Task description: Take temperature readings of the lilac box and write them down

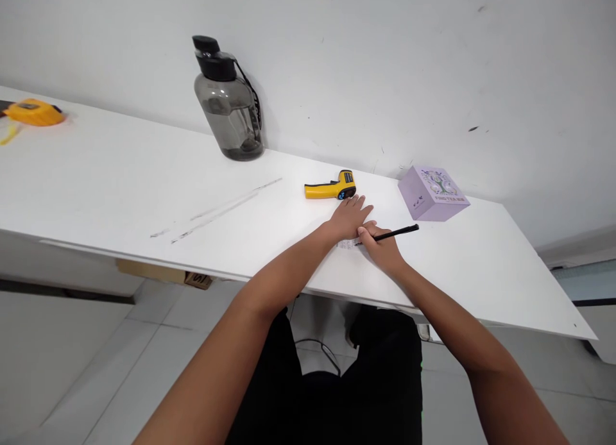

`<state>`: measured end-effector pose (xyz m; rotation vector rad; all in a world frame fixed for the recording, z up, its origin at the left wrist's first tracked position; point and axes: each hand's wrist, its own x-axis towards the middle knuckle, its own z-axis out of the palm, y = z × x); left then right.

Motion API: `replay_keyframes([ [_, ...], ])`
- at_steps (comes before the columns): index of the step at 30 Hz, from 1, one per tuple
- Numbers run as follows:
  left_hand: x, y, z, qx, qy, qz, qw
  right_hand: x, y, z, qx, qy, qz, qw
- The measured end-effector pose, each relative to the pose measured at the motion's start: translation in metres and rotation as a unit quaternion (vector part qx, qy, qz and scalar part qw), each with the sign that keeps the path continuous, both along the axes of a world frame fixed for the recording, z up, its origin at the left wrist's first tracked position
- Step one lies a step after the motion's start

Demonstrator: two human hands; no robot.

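Note:
My right hand (382,247) grips a slim black pen (398,232), its tip down at the white surface. Faint purplish writing (345,244) shows by the pen tip; whether it is on paper or on the table itself I cannot tell. My left hand (350,218) lies flat with its fingers stretched out, just up and left of the right hand. Close beyond its fingertips a yellow and black infrared thermometer gun (330,190) rests on its side. To the right of the hands stands a lilac tea box (433,195) with a printed tree.
The white table (269,230) runs along a wall and bears long dark smudges (226,209) left of the hands. A large grey water bottle (231,115) with a black cap stands against the wall. At the far left lies a yellow tape measure (34,113).

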<state>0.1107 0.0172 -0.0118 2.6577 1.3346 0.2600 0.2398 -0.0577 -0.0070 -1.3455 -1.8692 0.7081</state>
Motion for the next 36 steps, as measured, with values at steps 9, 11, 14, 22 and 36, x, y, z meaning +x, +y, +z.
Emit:
replay_keyframes([
  [9,0.0000,-0.0019,0.0048,-0.002,0.009,0.002,1.000,-0.0009,0.0001,0.0031,-0.001,-0.019,-0.011,1.000],
  [11,0.0002,-0.0017,0.0044,-0.004,0.005,-0.001,1.000,-0.0006,0.0001,0.0031,-0.005,-0.021,-0.008,1.000],
  [14,0.0005,-0.0019,0.0051,-0.011,0.004,0.003,1.000,-0.0009,0.0002,0.0033,-0.010,-0.020,-0.008,1.000],
  [22,-0.0010,-0.0040,0.0081,-0.014,-0.003,0.000,1.000,-0.0017,-0.0005,0.0027,0.000,0.000,-0.009,1.000],
  [36,0.0004,-0.0020,0.0042,-0.012,-0.017,0.005,1.000,-0.0009,0.0000,0.0031,-0.008,-0.005,0.001,1.000],
])
